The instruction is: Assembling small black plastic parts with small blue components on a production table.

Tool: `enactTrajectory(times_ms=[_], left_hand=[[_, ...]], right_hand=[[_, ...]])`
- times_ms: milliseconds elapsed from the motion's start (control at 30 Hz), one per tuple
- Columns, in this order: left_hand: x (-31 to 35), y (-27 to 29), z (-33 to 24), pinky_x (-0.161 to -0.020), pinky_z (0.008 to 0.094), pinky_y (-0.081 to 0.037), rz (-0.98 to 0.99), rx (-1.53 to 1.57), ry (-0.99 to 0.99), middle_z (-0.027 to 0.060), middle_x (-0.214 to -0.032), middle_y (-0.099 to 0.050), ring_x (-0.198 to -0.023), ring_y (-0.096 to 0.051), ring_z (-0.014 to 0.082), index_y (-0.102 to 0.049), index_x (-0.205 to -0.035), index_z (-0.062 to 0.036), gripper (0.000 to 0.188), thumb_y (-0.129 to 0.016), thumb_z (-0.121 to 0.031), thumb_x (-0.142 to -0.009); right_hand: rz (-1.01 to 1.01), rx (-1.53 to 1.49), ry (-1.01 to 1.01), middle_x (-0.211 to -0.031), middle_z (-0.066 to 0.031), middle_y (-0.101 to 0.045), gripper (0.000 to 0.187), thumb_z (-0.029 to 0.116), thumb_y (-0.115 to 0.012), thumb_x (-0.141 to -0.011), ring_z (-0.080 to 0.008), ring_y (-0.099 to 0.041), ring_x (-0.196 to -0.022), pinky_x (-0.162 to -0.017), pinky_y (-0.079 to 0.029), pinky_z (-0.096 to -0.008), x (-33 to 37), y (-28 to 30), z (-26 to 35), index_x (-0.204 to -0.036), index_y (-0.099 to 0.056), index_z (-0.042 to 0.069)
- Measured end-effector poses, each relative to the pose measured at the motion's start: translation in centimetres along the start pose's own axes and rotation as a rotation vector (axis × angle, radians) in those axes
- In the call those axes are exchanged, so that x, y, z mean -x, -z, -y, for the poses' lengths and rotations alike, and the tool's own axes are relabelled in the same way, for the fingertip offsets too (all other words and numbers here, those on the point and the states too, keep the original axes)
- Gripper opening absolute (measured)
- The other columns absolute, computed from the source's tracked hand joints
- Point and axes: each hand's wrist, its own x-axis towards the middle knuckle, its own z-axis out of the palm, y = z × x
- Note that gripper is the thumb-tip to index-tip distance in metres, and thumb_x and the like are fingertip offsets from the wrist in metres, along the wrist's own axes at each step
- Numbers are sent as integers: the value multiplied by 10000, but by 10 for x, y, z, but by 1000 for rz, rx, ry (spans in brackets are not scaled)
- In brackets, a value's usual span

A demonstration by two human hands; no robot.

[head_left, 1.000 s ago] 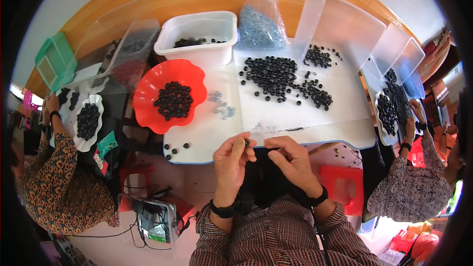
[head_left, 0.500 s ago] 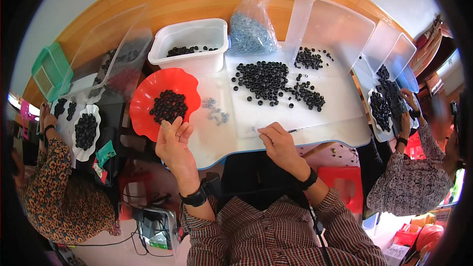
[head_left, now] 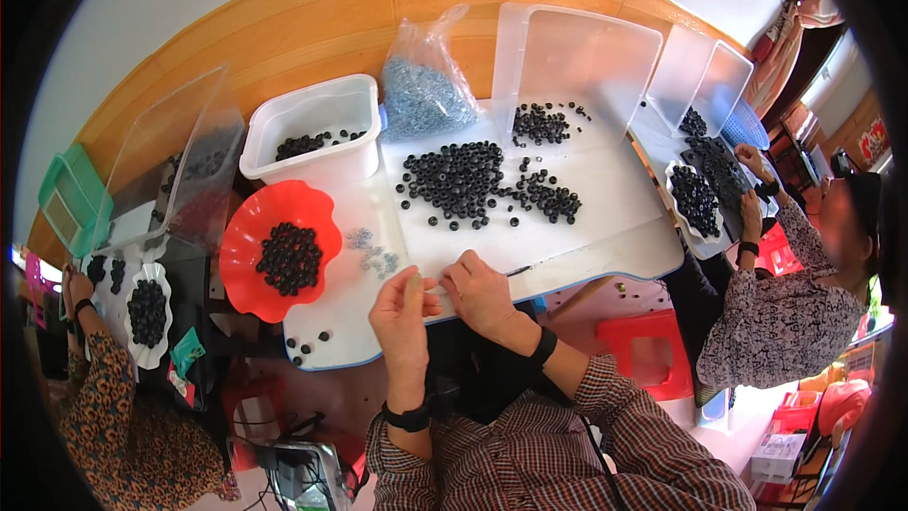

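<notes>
My left hand [head_left: 404,317] is over the table's near edge, thumb and forefinger pinched, other fingers loosely curled. Right beside it, my right hand [head_left: 482,295] has its fingers pressed together, back upward. The fingertips of both nearly meet; anything between them is too small to make out. A thin dark stick [head_left: 519,272] shows just beyond my right hand; whether I hold it, I cannot tell. Left of my hands is a red scalloped bowl [head_left: 243,280] containing black beads [head_left: 288,258]. Small clear bluish pieces [head_left: 371,252] lie between bowl and hands.
Behind lie a large pile of black beads [head_left: 454,182], a white tub [head_left: 322,163], a bag of bluish pieces [head_left: 424,95] and an upright clear plastic bin [head_left: 591,61]. Several loose beads [head_left: 305,348] rest at the table's left corner. People work at both sides.
My left hand has moved right, away from the red bowl, to beside my right hand. The whole view has shifted, and the loose beads at the table's left corner now show.
</notes>
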Motion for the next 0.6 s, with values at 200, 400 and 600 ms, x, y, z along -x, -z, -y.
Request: enactTrajectory(times_ms=[200, 400, 600], left_hand=[[1, -34, 10, -579, 219, -518, 126, -145, -32, 93, -866, -681, -646, -605, 95, -626, -1085, 37, 215, -603, -123, -943], [-25, -68, 50, -572, 215, -499, 173, -490, -302, 53, -840, -674, -632, -589, 71, -680, -971, 18, 162, -638, -130, -918], [-46, -115, 70, -720, 408, -494, 286, -772, -576, 112, -903, -642, -836, -617, 321, -685, -1015, -36, 191, -591, -45, -848]], right_hand=[[105, -28, -51, -865, -130, -515, 160, 64, -634, -806, -327, -589, -747, -586, -490, -418, 9, 12, -8, -918, -522, 39], [-81, -180, -219, -894, -149, -576, 130, 73, -634, -845, -341, -610, -713, -604, -499, -424, 25, 44, -45, -929, -541, 35], [-186, -241, -314, -878, -145, -623, 107, -5, -626, -848, -237, -665, -712, -637, -528, -318, 41, 69, -76, -953, -648, -1]])
